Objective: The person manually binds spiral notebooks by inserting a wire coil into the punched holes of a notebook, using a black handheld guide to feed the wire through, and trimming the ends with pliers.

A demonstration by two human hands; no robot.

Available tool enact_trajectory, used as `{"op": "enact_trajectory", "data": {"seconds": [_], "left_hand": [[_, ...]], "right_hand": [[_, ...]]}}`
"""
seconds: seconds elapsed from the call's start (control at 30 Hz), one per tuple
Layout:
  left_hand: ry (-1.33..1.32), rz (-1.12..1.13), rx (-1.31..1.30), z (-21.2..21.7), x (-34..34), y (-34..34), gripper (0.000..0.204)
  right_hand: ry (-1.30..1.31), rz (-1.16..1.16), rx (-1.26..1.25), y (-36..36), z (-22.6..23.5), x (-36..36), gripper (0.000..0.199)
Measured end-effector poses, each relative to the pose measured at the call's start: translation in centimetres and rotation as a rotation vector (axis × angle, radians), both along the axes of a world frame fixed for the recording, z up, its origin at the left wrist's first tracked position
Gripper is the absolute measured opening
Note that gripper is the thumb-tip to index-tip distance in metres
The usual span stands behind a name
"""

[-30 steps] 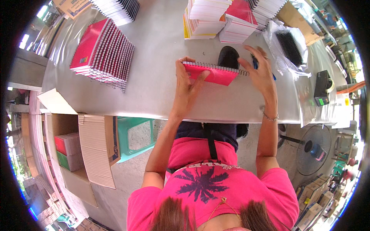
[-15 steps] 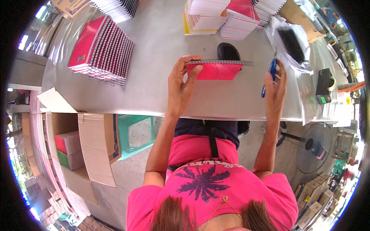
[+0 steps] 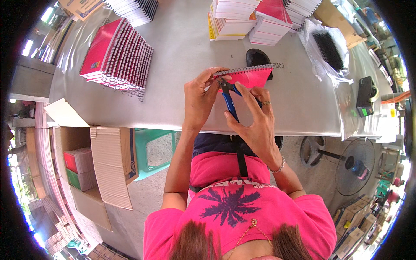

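Note:
A red spiral notebook (image 3: 251, 79) is held up over the table by its left end in my left hand (image 3: 200, 97), fingers and thumb closed on it. Along its top edge runs a dark wire coil, with a loose length sticking out past the right end. My right hand (image 3: 256, 110) grips blue-handled pliers (image 3: 229, 102), their dark jaws at the coil's left end beside my left thumb. Whether the jaws touch the wire I cannot tell. Behind the notebook lies a black oval object (image 3: 256, 57), partly covered by it.
A stack of red coil-bound notebooks (image 3: 119, 52) stands at the left. Piles of unbound pages (image 3: 234, 21) sit at the back. Black coils (image 3: 328, 50) lie in plastic wrap at the right, near a tape dispenser (image 3: 366, 96). An open carton (image 3: 110, 164) and a fan (image 3: 354, 167) stand below the table.
My right hand has swung left with the pliers, bringing their jaws to the notebook's left end. The notebook has tilted slightly, its right end rising, while my left hand keeps hold.

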State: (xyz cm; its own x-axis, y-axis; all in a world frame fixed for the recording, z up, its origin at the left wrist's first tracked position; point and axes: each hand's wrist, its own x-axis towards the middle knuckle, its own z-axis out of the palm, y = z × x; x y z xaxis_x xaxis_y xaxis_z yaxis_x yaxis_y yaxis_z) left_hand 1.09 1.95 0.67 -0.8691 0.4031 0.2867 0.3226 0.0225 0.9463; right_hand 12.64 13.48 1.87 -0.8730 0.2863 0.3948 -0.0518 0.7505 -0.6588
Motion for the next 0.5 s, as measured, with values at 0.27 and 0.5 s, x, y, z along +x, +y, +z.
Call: {"op": "enact_trajectory", "data": {"seconds": [0.27,0.5], "left_hand": [[0.094,0.092,-0.137,-0.5,0.5,0.3,0.029],[0.164,0.19,-0.212,-0.2,1.2,-0.6,0.024]], "right_hand": [[-0.164,0.167,-0.659,-0.2,0.3,0.3,0.054],[-0.508,0.508,-1.329,1.9,2.3,-0.1,0.039]]}}
